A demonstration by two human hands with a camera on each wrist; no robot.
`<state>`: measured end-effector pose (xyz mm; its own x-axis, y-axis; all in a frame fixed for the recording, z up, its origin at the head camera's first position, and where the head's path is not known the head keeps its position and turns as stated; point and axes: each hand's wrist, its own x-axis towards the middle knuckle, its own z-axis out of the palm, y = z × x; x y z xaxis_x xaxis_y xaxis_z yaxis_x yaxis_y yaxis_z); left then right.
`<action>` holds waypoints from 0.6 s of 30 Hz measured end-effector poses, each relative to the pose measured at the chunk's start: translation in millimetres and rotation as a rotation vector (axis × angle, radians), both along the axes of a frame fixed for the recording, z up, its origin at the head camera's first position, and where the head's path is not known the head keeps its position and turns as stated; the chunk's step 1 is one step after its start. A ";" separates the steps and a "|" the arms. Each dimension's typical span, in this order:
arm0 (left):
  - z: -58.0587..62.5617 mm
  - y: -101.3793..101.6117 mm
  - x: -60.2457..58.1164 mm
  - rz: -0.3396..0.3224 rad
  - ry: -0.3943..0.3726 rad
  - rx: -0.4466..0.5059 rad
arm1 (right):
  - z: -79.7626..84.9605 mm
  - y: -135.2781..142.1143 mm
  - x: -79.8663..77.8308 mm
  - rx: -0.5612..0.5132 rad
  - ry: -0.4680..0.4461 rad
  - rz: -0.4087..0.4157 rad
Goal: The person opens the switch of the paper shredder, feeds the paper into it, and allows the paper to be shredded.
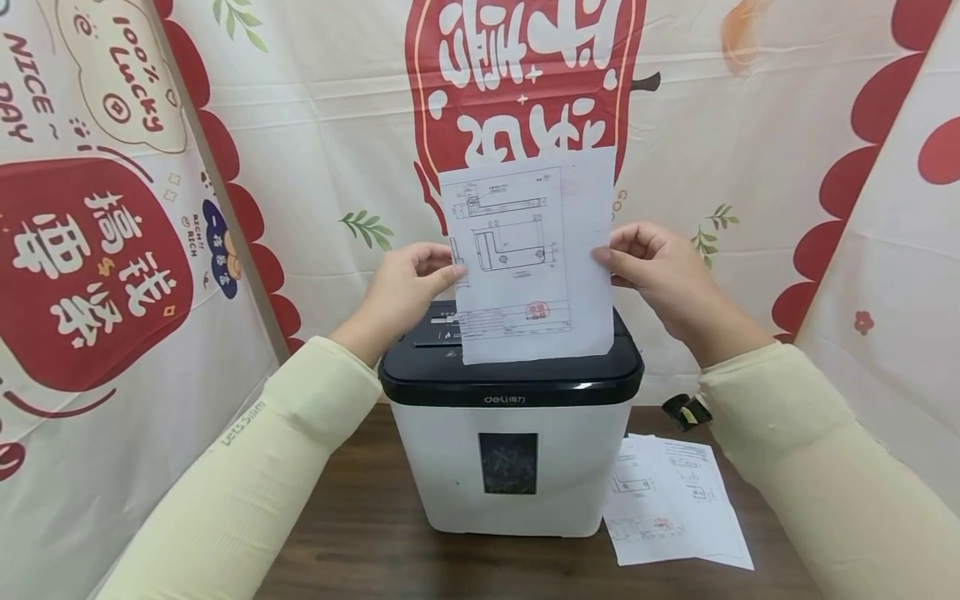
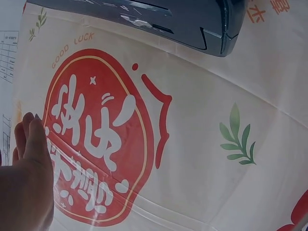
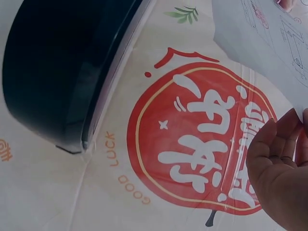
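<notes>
A white sheet of paper [image 1: 517, 292] printed with line drawings and a red stamp is held upright between both hands. My left hand [image 1: 408, 287] pinches its left edge, thumb in front. On the opposite edge my right hand [image 1: 660, 271] pinches the sheet between thumb and fingers. Behind and below the paper stands a white paper shredder [image 1: 457, 475] with a black top [image 1: 510, 383]; the sheet hides much of that top, its lower edge overlapping it. In the right wrist view the right hand [image 3: 284, 168] grips the paper's edge [image 3: 269, 48], beside the shredder's dark lid [image 3: 62, 62].
Several printed sheets [image 1: 675, 517] lie on the dark wooden table [image 1: 352, 508] to the right of the shredder. A decorated cloth [image 1: 322, 142] with red and white prints hangs behind and at both sides. A small black object [image 1: 686, 411] is at the right sleeve's cuff.
</notes>
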<state>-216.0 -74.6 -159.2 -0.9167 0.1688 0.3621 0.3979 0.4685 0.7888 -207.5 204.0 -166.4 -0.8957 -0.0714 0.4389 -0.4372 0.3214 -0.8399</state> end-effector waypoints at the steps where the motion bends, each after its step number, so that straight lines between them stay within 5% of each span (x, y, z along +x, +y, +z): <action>1: 0.6 -0.7 -1.0 0.002 -0.001 0.006 | -0.1 -1.4 -1.6 0.000 -0.002 0.009; 18: 5.6 -7.1 -16.6 0.078 0.034 0.002 | 5.9 -14.2 -25.2 0.104 -0.011 0.019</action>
